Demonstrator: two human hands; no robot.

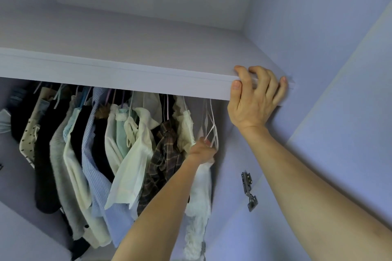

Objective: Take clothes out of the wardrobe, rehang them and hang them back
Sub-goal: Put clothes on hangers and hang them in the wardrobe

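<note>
The left hand [202, 150] is closed tight round the shoulder of a thin white hanger [212, 127], fingers curled, with part of the grip hidden. A white lacy garment [200, 203] hangs from the hanger just below the fist, at the right end of the wardrobe's row. The right hand [254, 101] clasps the front edge of the pale lilac shelf [127, 78] – thumb on its face, fingers hooked over the top. Below the shelf hang closely packed shirts and tops [95, 144], with a brown plaid shirt [163, 154] just left of the held garment. The hanger hooks run up behind the shelf edge. A metal door hinge [249, 192] sits on the right wall.
</note>
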